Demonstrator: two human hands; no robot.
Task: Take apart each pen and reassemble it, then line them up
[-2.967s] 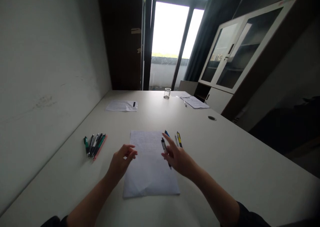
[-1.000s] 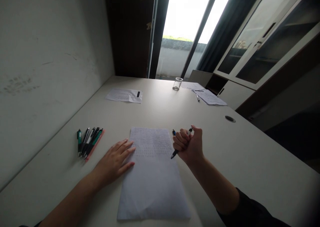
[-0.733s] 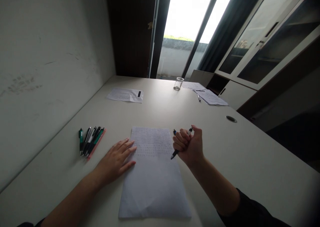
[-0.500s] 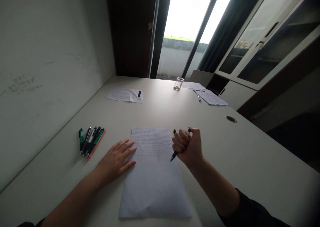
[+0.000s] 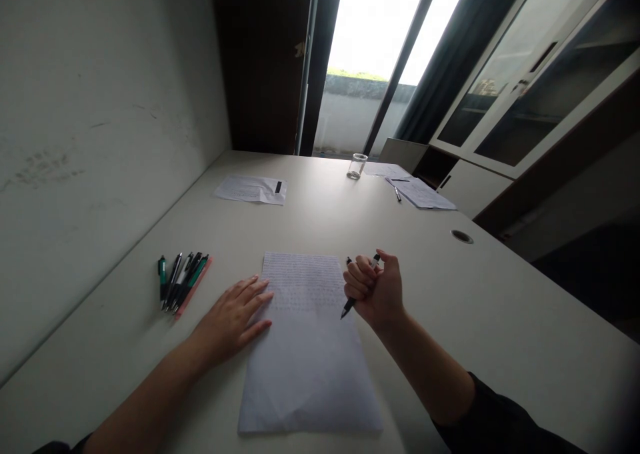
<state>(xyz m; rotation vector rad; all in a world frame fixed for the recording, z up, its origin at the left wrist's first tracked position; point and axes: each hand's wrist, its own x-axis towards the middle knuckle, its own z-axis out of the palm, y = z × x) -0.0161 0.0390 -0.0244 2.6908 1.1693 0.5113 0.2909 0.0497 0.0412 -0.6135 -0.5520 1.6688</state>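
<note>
A sheet of paper (image 5: 307,367) lies before me, its upper part covered with lines of handwriting and its lower part blank. My left hand (image 5: 235,314) rests flat over the sheet's left edge, fingers spread. Closed in a fist around a pen (image 5: 349,306), my right hand (image 5: 375,291) is at the sheet's right edge. The pen's tip points down and left, and my thumb is by its top end. Another dark pen end (image 5: 349,261) shows just behind my right fingers; most of it is hidden.
Several pens and a pink strip (image 5: 194,289) lie left of my left hand. Farther back are a crumpled sheet (image 5: 250,189), a clear glass (image 5: 357,166), and a stack of papers (image 5: 425,194) with a pen. A cable hole (image 5: 462,237) is at the right of the white table (image 5: 320,224).
My right thumb has lifted slightly off the top of the pen. The pen's tip sits a touch higher. My left hand has stayed in place.
</note>
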